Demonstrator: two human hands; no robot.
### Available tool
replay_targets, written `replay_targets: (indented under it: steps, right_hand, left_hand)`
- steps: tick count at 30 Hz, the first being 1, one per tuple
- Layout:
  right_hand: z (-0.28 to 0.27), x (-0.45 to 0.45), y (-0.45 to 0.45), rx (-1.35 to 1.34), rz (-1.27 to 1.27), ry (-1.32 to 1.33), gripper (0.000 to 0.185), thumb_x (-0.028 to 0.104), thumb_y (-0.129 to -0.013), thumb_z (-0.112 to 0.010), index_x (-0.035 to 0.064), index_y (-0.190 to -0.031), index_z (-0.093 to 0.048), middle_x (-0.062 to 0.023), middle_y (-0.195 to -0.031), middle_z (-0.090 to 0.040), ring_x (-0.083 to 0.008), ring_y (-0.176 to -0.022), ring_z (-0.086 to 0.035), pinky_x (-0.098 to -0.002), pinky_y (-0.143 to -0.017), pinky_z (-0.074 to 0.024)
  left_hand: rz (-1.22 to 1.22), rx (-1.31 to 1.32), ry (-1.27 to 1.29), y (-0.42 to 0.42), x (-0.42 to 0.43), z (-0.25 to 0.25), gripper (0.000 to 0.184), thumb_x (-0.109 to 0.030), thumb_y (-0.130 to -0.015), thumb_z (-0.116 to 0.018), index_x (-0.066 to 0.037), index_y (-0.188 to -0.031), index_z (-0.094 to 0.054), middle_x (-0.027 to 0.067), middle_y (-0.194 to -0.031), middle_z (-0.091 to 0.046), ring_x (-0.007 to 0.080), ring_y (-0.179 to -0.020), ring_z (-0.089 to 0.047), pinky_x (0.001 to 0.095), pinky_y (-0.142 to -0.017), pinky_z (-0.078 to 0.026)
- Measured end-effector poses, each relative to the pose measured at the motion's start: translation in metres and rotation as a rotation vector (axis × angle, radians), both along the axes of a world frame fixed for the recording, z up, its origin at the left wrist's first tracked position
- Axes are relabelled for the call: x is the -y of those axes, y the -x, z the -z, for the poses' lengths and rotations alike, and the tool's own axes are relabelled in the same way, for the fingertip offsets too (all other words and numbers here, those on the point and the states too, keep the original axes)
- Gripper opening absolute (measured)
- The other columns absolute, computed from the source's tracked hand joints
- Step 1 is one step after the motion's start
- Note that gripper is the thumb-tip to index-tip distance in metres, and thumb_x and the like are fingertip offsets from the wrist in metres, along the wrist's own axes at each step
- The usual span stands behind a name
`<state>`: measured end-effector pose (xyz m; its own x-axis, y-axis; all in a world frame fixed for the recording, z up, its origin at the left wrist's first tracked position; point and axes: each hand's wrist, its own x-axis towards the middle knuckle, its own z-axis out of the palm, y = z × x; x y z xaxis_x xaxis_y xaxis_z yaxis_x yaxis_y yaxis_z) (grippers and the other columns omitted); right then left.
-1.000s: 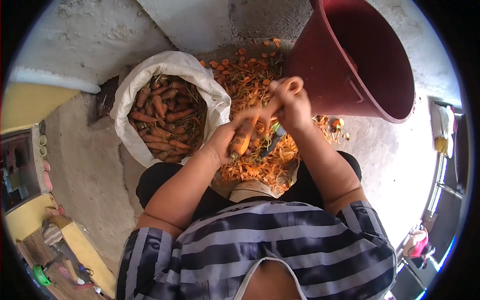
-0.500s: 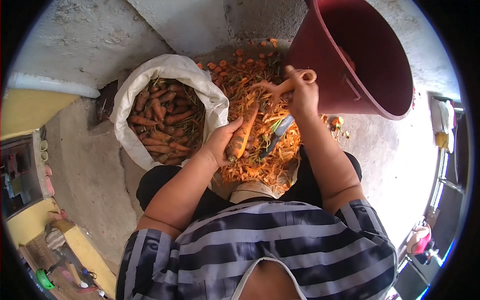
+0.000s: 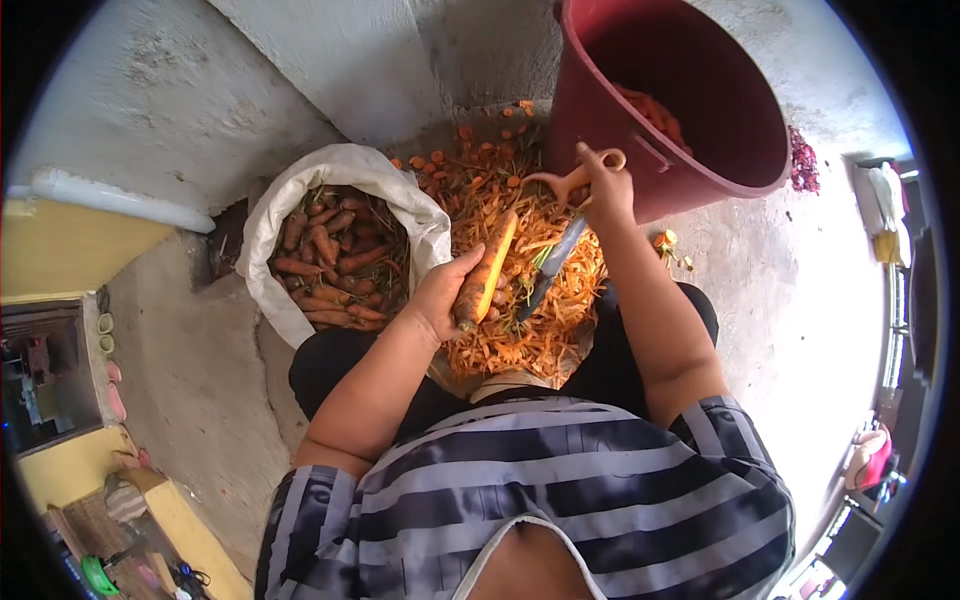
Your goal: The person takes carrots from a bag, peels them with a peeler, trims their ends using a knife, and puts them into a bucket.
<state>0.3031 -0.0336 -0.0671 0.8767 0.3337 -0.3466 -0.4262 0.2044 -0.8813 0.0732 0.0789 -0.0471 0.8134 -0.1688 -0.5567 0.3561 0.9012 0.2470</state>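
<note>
Peeling seems under way: my left fingers (image 3: pixel 467 262) curl round a part-peeled carrot (image 3: pixel 488 271) mid-frame; my right fingers (image 3: pixel 594 166) clasp the peeler (image 3: pixel 563 186), above right, apart from it. Another stroke would need blade on skin.

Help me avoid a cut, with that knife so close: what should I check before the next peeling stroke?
1. Carrot held in the left hand: ok.
2. Peeler in the right hand, apart from the left: ok.
3. Knife out of the work area: not ok, it lies between the hands, over the peelings.
4. Carrot fully peeled: not ok, dark skin remains.
5. Bucket mouth uncovered: ok.
6. Peeler's blade undamaged: cannot tell, too small.
</note>
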Motion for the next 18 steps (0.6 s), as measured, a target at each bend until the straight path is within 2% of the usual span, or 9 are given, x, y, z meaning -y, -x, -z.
replay_targets:
  steps: [2, 3, 7, 9, 10, 11, 12, 16, 18]
  right_hand:
    - [-0.025, 0.007, 0.039, 0.139, -0.091, -0.091, 0.022, 0.015, -0.074, -0.068, 0.0045, -0.077, -0.049, -0.0042, -0.062, -0.048, -0.0118, -0.043, -0.044, -0.0244, -0.037, -0.0363]
    - [-0.047, 0.015, 0.063, 0.07, -0.141, -0.115, 0.023, 0.017, -0.074, -0.069, 0.003, -0.077, -0.051, -0.004, -0.063, -0.05, -0.0115, -0.046, -0.047, -0.0254, -0.04, -0.0385]
    - [-0.081, 0.04, 0.137, 0.099, -0.34, -0.235, 0.022, 0.018, -0.073, -0.069, 0.0026, -0.076, -0.053, -0.0036, -0.066, -0.054, -0.0113, -0.053, -0.052, -0.026, -0.044, -0.0421]
    - [-0.082, 0.053, 0.154, 0.114, -0.544, -0.231, 0.019, 0.014, -0.073, -0.068, 0.0027, -0.076, -0.053, -0.0051, -0.068, -0.055, -0.0124, -0.053, -0.052, -0.027, -0.043, -0.0417]
    - [-0.077, 0.058, 0.153, 0.063, -0.471, -0.235, 0.019, 0.014, -0.073, -0.068, 0.0025, -0.076, -0.053, -0.0054, -0.068, -0.055, -0.0127, -0.053, -0.052, -0.0272, -0.043, -0.0417]
    - [-0.074, 0.06, 0.146, 0.01, -0.396, -0.237, 0.019, 0.013, -0.073, -0.068, 0.0024, -0.077, -0.053, -0.0057, -0.068, -0.055, -0.0129, -0.053, -0.052, -0.0274, -0.043, -0.0417]
    - [-0.071, 0.063, 0.136, -0.043, -0.318, -0.242, 0.019, 0.012, -0.072, -0.068, 0.0023, -0.077, -0.053, -0.006, -0.068, -0.055, -0.0132, -0.053, -0.052, -0.0276, -0.043, -0.0417]
    - [-0.02, 0.1, 0.051, 0.121, 0.179, 0.02, 0.02, 0.013, -0.073, -0.067, 0.0014, -0.076, -0.051, -0.0075, -0.066, -0.054, -0.014, -0.051, -0.051, -0.0282, -0.043, -0.0404]
    - [-0.039, 0.114, 0.063, 0.075, 0.22, -0.051, 0.022, 0.013, -0.073, -0.067, 0.0012, -0.077, -0.05, -0.0073, -0.065, -0.053, -0.0143, -0.051, -0.051, -0.0288, -0.044, -0.0404]
  left_hand:
    - [-0.037, 0.009, 0.077, 0.004, 0.008, -0.003, 0.032, -0.037, -0.092, -0.037, -0.012, -0.111, -0.044, 0.006, -0.083, -0.049, 0.016, -0.068, -0.049, 0.0284, -0.053, -0.045]
    - [-0.047, 0.019, 0.032, 0.008, 0.014, -0.003, 0.034, -0.035, -0.091, -0.039, -0.008, -0.109, -0.046, 0.007, -0.083, -0.051, 0.0167, -0.067, -0.052, 0.0286, -0.054, -0.046]
    - [-0.151, 0.019, -0.326, 0.022, 0.054, -0.029, 0.028, -0.026, -0.087, -0.046, -0.001, -0.098, -0.053, 0.0098, -0.082, -0.057, 0.0181, -0.066, -0.059, 0.0287, -0.049, -0.049]
    - [-0.128, 0.084, -0.131, 0.03, 0.067, -0.035, 0.027, -0.025, -0.088, -0.045, -0.001, -0.097, -0.053, 0.0103, -0.082, -0.057, 0.0186, -0.068, -0.06, 0.03, -0.05, -0.05]
    - [-0.112, 0.114, -0.033, 0.035, 0.073, -0.04, 0.027, -0.025, -0.088, -0.044, -0.001, -0.097, -0.053, 0.0106, -0.082, -0.057, 0.0188, -0.068, -0.06, 0.0307, -0.051, -0.05]
    - [-0.019, 0.128, -0.172, 0.045, 0.076, -0.042, 0.03, -0.029, -0.091, -0.039, -0.004, -0.106, -0.048, 0.0096, -0.082, -0.053, 0.0184, -0.07, -0.057, 0.0299, -0.056, -0.049]
    - [0.012, 0.138, -0.116, 0.049, 0.08, -0.04, 0.031, -0.031, -0.091, -0.038, -0.006, -0.108, -0.047, 0.009, -0.082, -0.052, 0.018, -0.07, -0.056, 0.0293, -0.056, -0.048]
    - [0.084, 0.091, -0.003, 0.065, 0.101, -0.047, 0.032, -0.037, -0.091, -0.037, -0.013, -0.112, -0.043, 0.0061, -0.08, -0.047, 0.0155, -0.07, -0.049, 0.026, -0.055, -0.043]
    - [0.057, 0.101, -0.003, 0.073, 0.107, -0.056, 0.033, -0.037, -0.091, -0.039, -0.012, -0.112, -0.043, 0.006, -0.08, -0.047, 0.0155, -0.07, -0.05, 0.0266, -0.055, -0.043]
